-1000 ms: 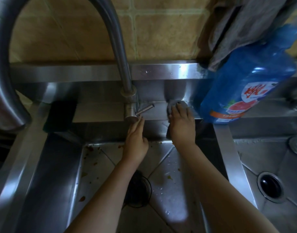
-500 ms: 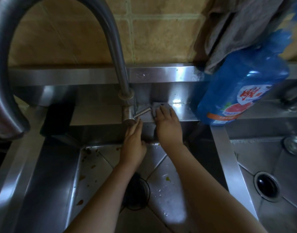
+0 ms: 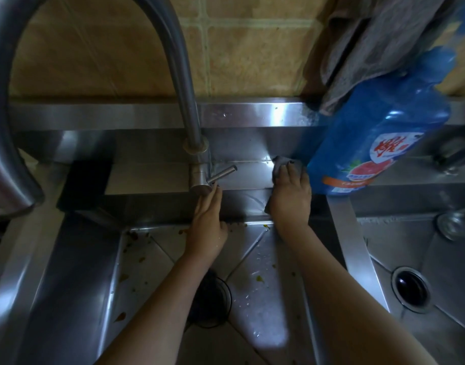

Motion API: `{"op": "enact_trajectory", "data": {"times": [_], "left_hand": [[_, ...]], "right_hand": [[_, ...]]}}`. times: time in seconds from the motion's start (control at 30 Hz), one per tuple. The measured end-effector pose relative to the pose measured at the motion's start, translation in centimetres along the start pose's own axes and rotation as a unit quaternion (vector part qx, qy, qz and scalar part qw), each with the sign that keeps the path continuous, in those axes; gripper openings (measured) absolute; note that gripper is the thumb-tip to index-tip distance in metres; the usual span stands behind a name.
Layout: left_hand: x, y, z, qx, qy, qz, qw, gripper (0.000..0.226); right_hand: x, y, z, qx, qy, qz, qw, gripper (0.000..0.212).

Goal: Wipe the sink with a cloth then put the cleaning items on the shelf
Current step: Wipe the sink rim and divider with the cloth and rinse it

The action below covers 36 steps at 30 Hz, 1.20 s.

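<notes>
My right hand (image 3: 290, 196) presses a grey cloth (image 3: 280, 162) flat on the steel ledge behind the left sink basin (image 3: 147, 259), just left of the blue detergent bottle (image 3: 376, 143). Only the cloth's far edge and a bit under my palm show. My left hand (image 3: 207, 222) rests with straight fingers against the basin's back wall, its fingertips touching the tap base (image 3: 199, 180) under the lever. Food scraps dot the basin floor around the drain (image 3: 213, 299).
A tall curved tap spout (image 3: 178, 61) rises in the middle. A black sponge-like block (image 3: 86, 183) sits on the ledge at the left. Grey rags (image 3: 378, 40) hang above the bottle. The right basin (image 3: 449, 259) has its own drain (image 3: 411, 288).
My right hand slid the cloth left toward the tap lever, then back right along the ledge to the bottle. My left hand stayed at the tap base.
</notes>
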<state>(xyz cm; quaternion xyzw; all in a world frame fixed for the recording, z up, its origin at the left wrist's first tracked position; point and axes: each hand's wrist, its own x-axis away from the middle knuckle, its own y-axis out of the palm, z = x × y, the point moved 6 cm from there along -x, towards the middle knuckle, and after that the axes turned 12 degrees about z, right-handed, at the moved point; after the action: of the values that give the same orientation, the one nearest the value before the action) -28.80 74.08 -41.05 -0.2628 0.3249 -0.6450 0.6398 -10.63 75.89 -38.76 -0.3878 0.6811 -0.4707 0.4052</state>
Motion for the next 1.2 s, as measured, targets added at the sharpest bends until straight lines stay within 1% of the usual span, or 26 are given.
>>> {"op": "enact_trajectory", "data": {"times": [0.03,0.1,0.17,0.23,0.33,0.43,0.53,0.6,0.67,0.73,0.87,0.93,1.0,1.17,1.2], "left_hand": [[0.0,0.0,0.0,0.000,-0.002,-0.002,1.000,0.079],[0.0,0.0,0.0,0.004,-0.007,-0.006,1.000,0.080],[-0.1,0.1,0.1,0.010,-0.004,-0.008,1.000,0.081],[-0.1,0.1,0.1,0.005,-0.006,-0.008,1.000,0.080],[-0.2,0.0,0.0,-0.005,-0.005,-0.003,1.000,0.078],[-0.1,-0.2,0.1,-0.012,0.008,0.004,1.000,0.078],[-0.1,-0.3,0.2,-0.005,0.000,0.003,1.000,0.078],[-0.2,-0.3,0.2,0.000,-0.003,-0.001,1.000,0.077],[-0.2,-0.2,0.1,0.001,-0.003,-0.003,1.000,0.077],[-0.2,-0.2,0.0,0.007,-0.005,-0.003,1.000,0.077],[-0.3,0.0,-0.2,0.018,-0.010,-0.011,1.000,0.078],[-0.3,0.1,-0.3,0.026,-0.005,-0.006,1.000,0.078],[-0.2,0.1,-0.4,0.040,-0.002,-0.001,0.999,0.079],[-0.2,0.4,-0.6,0.060,-0.003,0.005,0.998,0.079],[-0.2,0.4,-0.6,0.062,-0.006,0.005,0.998,0.079]], "right_hand": [[0.0,0.1,-0.5,0.010,-0.017,-0.005,1.000,0.061],[0.2,0.5,-2.5,0.036,-0.092,-0.016,0.995,0.061],[0.9,1.1,-5.2,0.021,-0.156,-0.030,0.987,0.057],[1.6,1.6,-7.1,-0.008,-0.176,-0.047,0.983,0.053],[1.6,1.9,-7.4,-0.038,-0.177,-0.053,0.982,0.050],[0.6,1.6,-6.1,-0.032,-0.169,-0.062,0.983,0.055],[-0.6,0.5,-4.0,-0.028,-0.126,-0.035,0.991,0.057],[-1.1,-0.1,-2.1,-0.029,-0.076,-0.021,0.996,0.051],[-1.3,-0.3,-0.4,-0.025,-0.025,-0.018,0.999,0.051],[-1.2,-0.1,0.0,-0.004,-0.011,-0.031,0.999,0.058],[-0.8,-0.1,-0.5,-0.009,0.022,-0.012,1.000,0.056],[-0.6,0.2,-1.7,-0.008,0.001,-0.011,1.000,0.060],[-0.2,0.9,-4.1,-0.002,-0.061,-0.024,0.998,0.061],[0.9,2.2,-9.6,-0.088,-0.130,-0.058,0.986,0.044],[1.0,2.2,-10.0,-0.088,-0.151,-0.064,0.983,0.042]]}}
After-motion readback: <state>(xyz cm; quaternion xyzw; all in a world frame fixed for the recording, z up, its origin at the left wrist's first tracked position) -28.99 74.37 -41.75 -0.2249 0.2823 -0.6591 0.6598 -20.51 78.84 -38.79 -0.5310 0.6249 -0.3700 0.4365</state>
